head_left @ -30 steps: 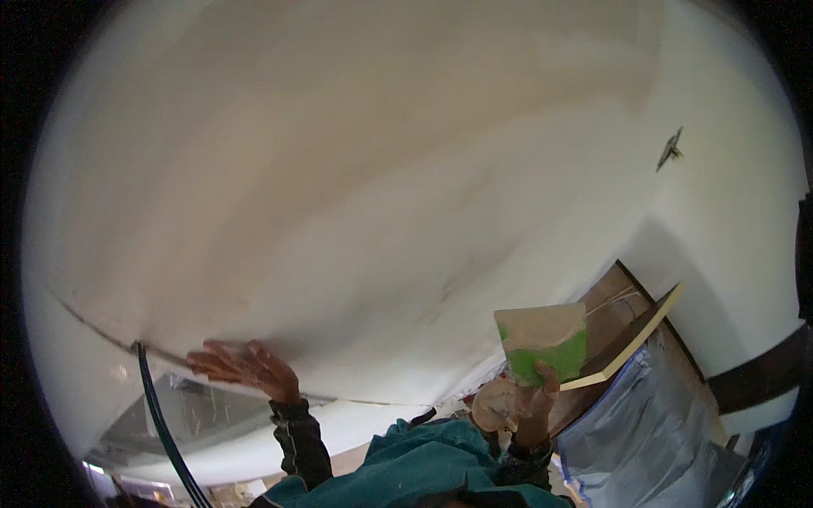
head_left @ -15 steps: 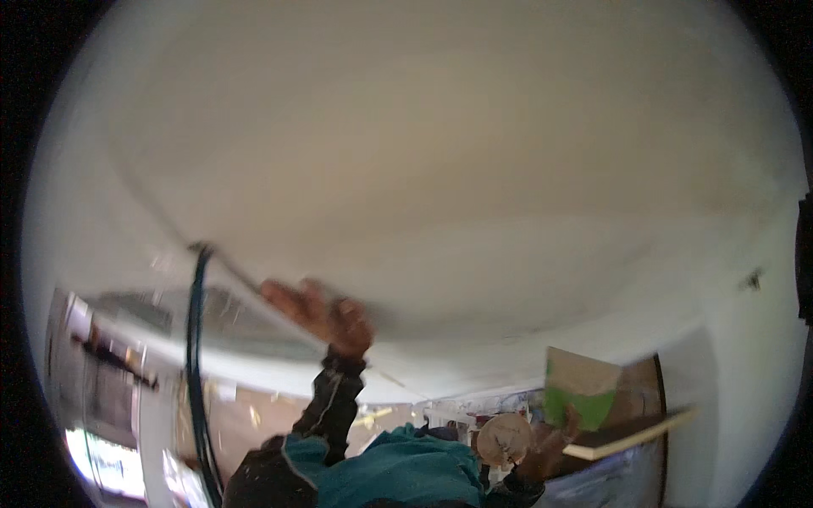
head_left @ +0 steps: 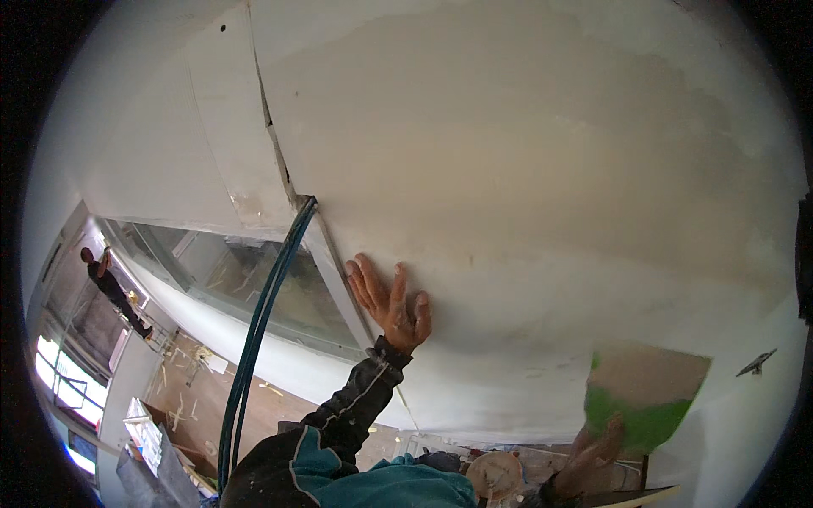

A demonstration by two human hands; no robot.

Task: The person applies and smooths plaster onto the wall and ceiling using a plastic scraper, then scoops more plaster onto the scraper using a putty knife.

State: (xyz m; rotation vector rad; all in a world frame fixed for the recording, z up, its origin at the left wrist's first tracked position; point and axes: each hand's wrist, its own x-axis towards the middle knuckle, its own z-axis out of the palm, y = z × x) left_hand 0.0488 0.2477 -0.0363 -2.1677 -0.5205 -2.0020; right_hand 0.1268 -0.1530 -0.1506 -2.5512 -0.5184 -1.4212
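Observation:
My left hand (head_left: pixel 389 305) rests with fingers spread on a pale plastered surface (head_left: pixel 508 212), beside the edge of a glazed opening (head_left: pixel 254 271). Low on the right, my right hand (head_left: pixel 597 449) grips the lower left of a green sheet with a beige upper part, which looks like sandpaper (head_left: pixel 648 394). The sheet is close to the plaster; whether it touches cannot be made out. Part of that hand's fingers overlaps the sheet. Dark green cables (head_left: pixel 262 322) hang from a hole at the corner of the opening, left of my left hand.
A jagged crack (head_left: pixel 269 118) runs up from the cable hole. Below me are a round beige bucket top (head_left: pixel 495 474) and a pale-edged board (head_left: pixel 639 498). Far left, another person (head_left: pixel 110 284) stands raised above the floor. Scraps litter the brown floor (head_left: pixel 203 398); a metal fitting (head_left: pixel 755 362) sits at right.
The view has swung, and the blur is gone. My left hand now lies beside the opening's edge. The sheet in my right hand has turned to face me more and come nearer the plaster.

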